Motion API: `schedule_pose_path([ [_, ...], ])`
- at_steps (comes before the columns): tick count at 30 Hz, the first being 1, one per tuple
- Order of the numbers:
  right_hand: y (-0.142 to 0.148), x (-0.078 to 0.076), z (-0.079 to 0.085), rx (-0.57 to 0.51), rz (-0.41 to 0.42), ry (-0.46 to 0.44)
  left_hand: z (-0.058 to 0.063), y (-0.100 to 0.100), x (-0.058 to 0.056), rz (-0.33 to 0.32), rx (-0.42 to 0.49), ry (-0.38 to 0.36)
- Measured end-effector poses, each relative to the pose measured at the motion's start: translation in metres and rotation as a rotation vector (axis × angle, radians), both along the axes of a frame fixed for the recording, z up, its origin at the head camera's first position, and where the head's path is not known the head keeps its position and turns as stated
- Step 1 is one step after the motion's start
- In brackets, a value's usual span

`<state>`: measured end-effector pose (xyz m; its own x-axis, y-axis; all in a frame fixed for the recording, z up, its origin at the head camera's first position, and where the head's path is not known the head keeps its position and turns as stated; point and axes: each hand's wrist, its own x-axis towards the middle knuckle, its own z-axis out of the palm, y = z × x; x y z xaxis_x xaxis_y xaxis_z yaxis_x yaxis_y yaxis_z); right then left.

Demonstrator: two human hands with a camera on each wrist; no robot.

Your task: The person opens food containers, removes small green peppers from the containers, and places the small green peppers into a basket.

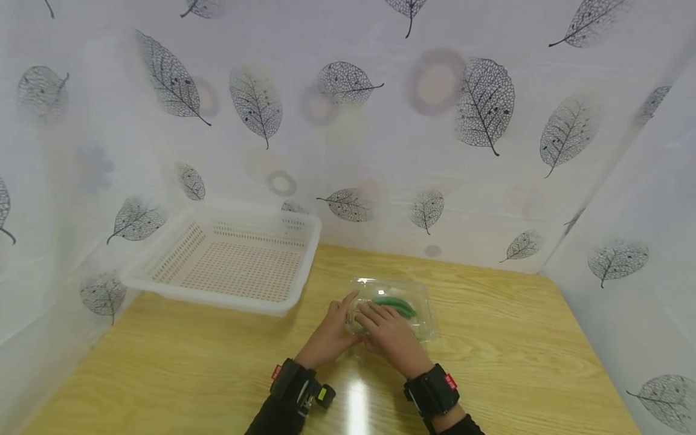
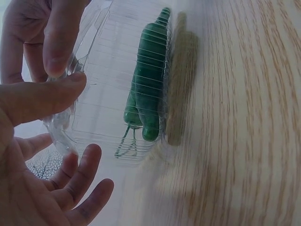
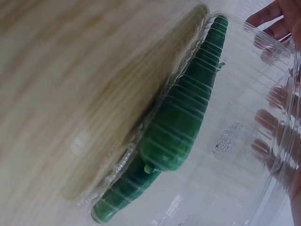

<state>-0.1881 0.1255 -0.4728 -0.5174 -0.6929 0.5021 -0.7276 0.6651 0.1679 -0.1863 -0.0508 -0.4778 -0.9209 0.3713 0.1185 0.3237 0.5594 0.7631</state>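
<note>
A clear plastic box (image 1: 425, 302) stands on the table with long green vegetables (image 1: 399, 305) inside; in the right wrist view one green vegetable (image 3: 178, 117) lies partly over another, and their exact kind is unclear. My left hand (image 1: 331, 332) grips the box's near left corner. Its thumb (image 2: 56, 96) lies along the rim and its other fingers curl below. My right hand (image 1: 391, 335) reaches over the near side, fingers bent over the top. The left wrist view shows a right-hand digit (image 2: 61, 40) pressed at the rim, close to the left thumb.
A white perforated plastic basket (image 1: 288, 305) stands at the back left of the wooden table (image 1: 489, 356). Leaf-patterned sheeting (image 1: 380, 139) hangs behind the table and along both sides.
</note>
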Motion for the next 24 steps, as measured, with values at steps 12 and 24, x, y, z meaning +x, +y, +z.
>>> schedule_pose_path([
  [12, 0.0008, -0.0012, -0.0005, 0.01, 0.004, -0.011, 0.0009, -0.0002, 0.0018, -0.001, -0.004, 0.015],
  [24, 0.0009, -0.0002, 0.0011, 0.003, -0.006, -0.056, -0.0015, 0.0, 0.0003, 0.0, -0.003, 0.02],
])
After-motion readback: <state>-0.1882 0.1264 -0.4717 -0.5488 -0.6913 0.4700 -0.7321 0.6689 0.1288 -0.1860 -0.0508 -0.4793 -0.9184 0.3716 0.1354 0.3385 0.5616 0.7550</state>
